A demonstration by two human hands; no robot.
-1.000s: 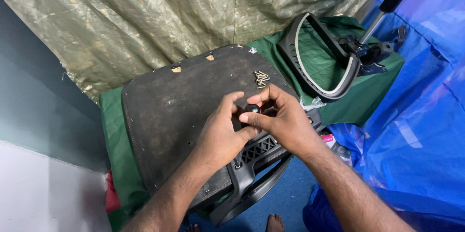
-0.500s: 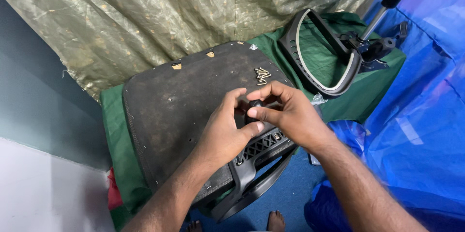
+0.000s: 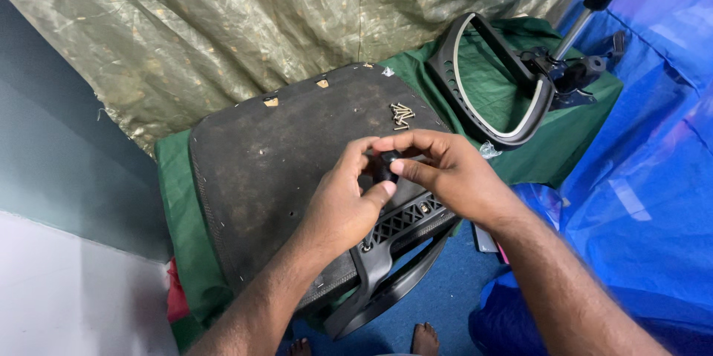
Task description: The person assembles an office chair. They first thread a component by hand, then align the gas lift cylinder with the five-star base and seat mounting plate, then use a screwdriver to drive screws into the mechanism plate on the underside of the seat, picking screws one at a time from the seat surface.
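Right over the seat's [image 3: 275,170] near edge, both hands meet: the right hand [image 3: 445,174] pinches a small black knob [image 3: 388,166] between thumb and forefinger, the left hand [image 3: 345,204] curled close beside, thumb touching it, screws [image 3: 402,114] lying just beyond.

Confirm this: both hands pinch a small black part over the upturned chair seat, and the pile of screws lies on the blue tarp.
Not quite. The screws lie on the chair seat itself, near its far edge, not on the blue tarp; the head view shows this. The rest holds: the left hand and right hand pinch a small black part over the seat.
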